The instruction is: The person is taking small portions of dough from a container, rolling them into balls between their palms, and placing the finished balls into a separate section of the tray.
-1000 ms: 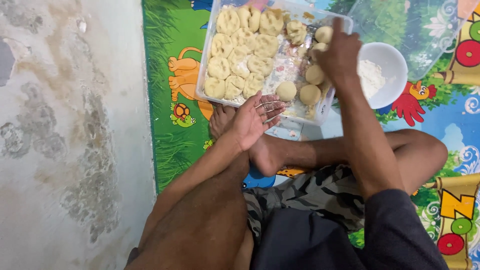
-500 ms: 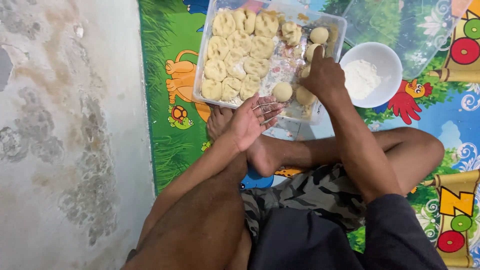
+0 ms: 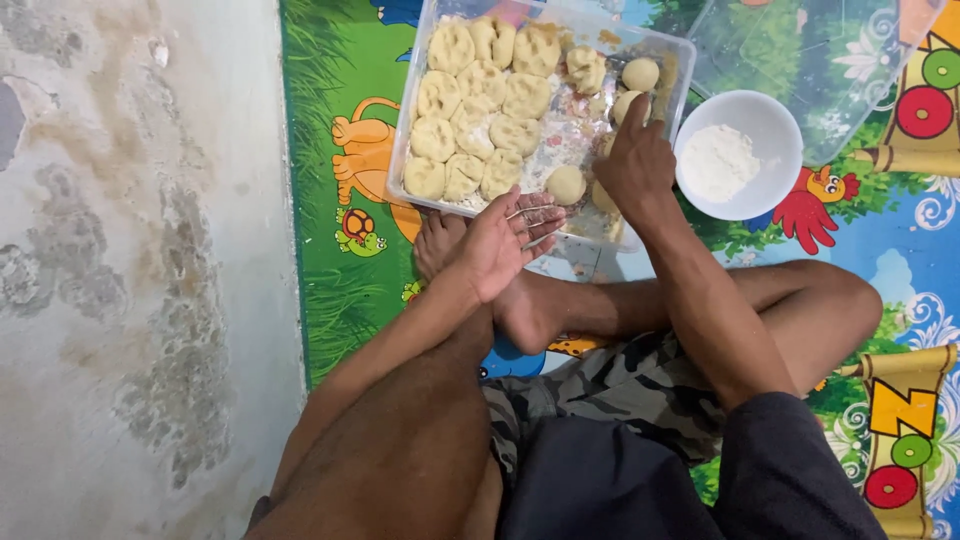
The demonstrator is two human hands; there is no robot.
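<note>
A clear plastic tray (image 3: 402, 165) on the mat holds several flattened, thumb-pressed dough pieces (image 3: 470, 130) on its left side and round dough balls (image 3: 565, 184) on its right. My left hand (image 3: 505, 240) lies palm up at the tray's near edge, fingers spread and dusted with flour, holding nothing. My right hand (image 3: 635, 160) is inside the tray's right side, back toward the camera, index finger stretched toward a ball (image 3: 640, 73). Its palm covers other balls, and whatever is under it is hidden.
A white bowl of flour (image 3: 782, 118) stands just right of the tray. A clear plastic lid (image 3: 820, 55) lies behind it. My crossed bare legs and a foot (image 3: 435, 245) rest on the colourful cartoon mat (image 3: 340, 150). Stained concrete floor (image 3: 130, 250) is at left.
My right hand has drawn back from the tray's far right corner toward its near right side. My left hand has stayed palm up at the tray's front edge.
</note>
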